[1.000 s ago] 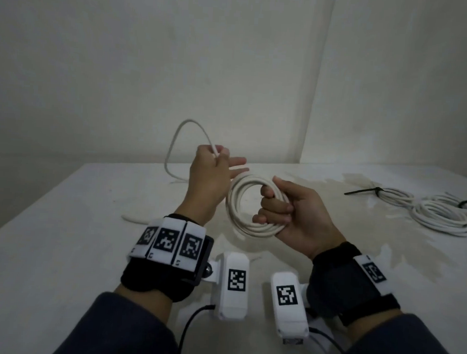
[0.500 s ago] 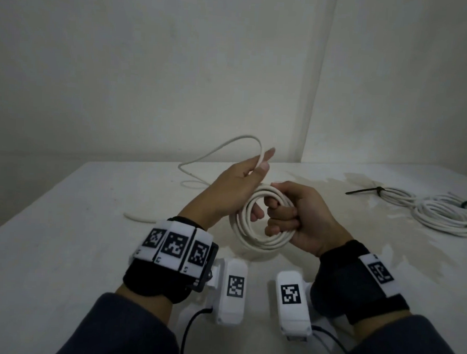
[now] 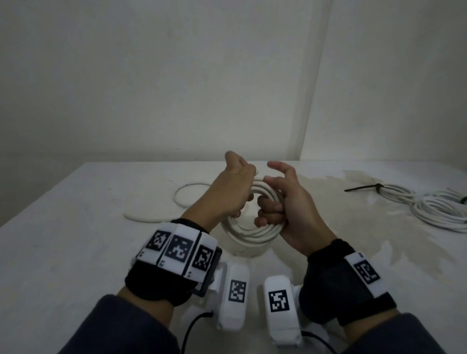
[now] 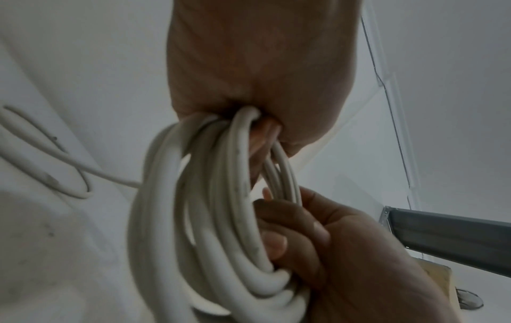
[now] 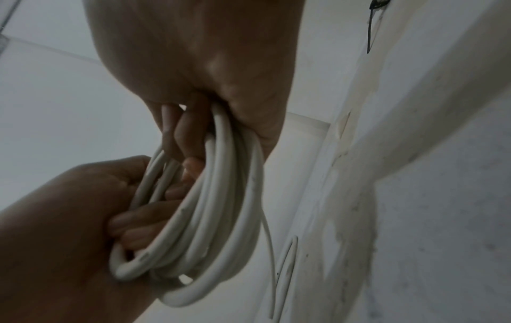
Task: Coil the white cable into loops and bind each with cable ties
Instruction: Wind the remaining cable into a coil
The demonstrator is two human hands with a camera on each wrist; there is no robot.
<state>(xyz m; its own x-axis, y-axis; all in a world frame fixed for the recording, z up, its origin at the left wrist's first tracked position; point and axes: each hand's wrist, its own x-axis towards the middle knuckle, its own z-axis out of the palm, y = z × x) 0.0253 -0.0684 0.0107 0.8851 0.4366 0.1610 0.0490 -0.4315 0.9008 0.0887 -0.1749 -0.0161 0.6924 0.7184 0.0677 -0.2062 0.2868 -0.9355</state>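
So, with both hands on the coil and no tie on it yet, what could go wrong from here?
1. The coil is unbound, held only by the left hand and right hand; if either grip eases, the turns may spring apart.
2. The loose tail on the table may kink or drag.
3. Fetching a tie means freeing one hand; the only black cable tie in view already binds another bundle.

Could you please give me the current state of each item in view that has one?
Coil: several loops, gripped, unbound.
Loose tail: uncoiled, on the table.
Left hand: grips the coil.
Right hand: grips the coil.
Bundles: lying coiled on the table.
Black tie: around one bundle.
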